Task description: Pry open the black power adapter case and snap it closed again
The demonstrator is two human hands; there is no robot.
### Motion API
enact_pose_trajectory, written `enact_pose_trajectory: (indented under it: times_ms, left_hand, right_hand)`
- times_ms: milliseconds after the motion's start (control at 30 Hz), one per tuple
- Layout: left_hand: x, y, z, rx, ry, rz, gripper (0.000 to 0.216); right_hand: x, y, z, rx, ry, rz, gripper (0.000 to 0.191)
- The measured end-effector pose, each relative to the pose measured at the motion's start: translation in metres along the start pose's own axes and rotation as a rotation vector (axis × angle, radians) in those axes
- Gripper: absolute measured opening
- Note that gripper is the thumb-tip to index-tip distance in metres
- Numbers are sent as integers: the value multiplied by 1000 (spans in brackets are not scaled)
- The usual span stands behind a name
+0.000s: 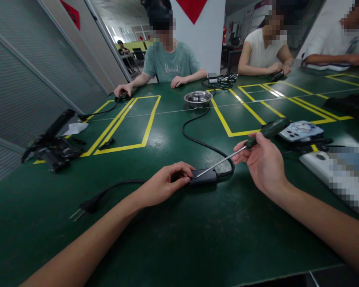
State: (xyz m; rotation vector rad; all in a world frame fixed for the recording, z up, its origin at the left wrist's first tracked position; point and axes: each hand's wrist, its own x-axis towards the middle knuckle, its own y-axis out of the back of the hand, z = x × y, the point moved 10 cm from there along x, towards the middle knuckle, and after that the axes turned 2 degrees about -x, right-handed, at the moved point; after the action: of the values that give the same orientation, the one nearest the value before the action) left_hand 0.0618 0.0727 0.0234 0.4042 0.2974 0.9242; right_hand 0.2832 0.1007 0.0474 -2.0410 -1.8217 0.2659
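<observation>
A black box-shaped power adapter lies on the green table in front of me, with a cord leaving each end. My left hand grips its left end between thumb and fingers. My right hand is closed around the dark handle of a screwdriver. The steel shaft slants down to the left, and its tip meets the adapter's top close to my left fingertips. Whether a screw sits under the tip is too small to tell. On the left, the adapter's cord ends in a two-pin plug.
A metal bowl with small dark pieces stands mid-table. Black straps and gear lie at left. A phone and a white device are at right. Several people sit around the far side, one touching a black object.
</observation>
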Motion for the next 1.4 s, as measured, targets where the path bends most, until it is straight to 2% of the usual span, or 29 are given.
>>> enact_pose_trajectory:
  times_ms: [133, 367, 533, 633, 733, 833, 1000, 1100, 1200, 1267, 1333, 1400]
  left_hand:
    - [1, 1, 0, 11, -5, 8, 19]
    - [1, 1, 0, 24, 17, -2, 15]
    - [1, 1, 2, 28, 14, 5, 14]
    - [1, 1, 1, 22, 15, 3, 14]
    - [1, 1, 1, 18, 15, -2, 14]
    - [2, 0, 1, 17, 14, -7, 13]
    - [1, 0, 0, 19, 23, -7, 13]
    - [1, 0, -1, 23, 29, -11, 12]
    - [1, 0, -1, 23, 28, -9, 13]
    - [1, 0, -1, 30, 30, -7, 13]
    - [1, 0, -1, 36, 33, -6, 13]
    - [1, 0, -1, 40, 36, -6, 13]
  right_hand:
    - [-4, -7, -5, -32, 48, -49, 20]
    - [-20, -24, -24, -134, 215, -145, 15]
    - [-25, -25, -40, -313, 326, -108, 10]
    - [-19, -19, -35, -306, 277, -75, 13]
    - [-13, -18, -26, -179, 209, -124, 19]
    - [-12, -20, -27, -118, 217, -171, 24]
    - [-13, -16, -33, -275, 281, -77, 10]
    - [-11, -13, -30, -359, 280, -35, 16]
    - [-8, -13, -21, -229, 217, -85, 11]
    - [-8, -16, -17, -135, 181, -151, 19]
    - [-10, -19, -19, -126, 184, -186, 24]
    - [-11, -20, -23, -193, 208, -166, 17]
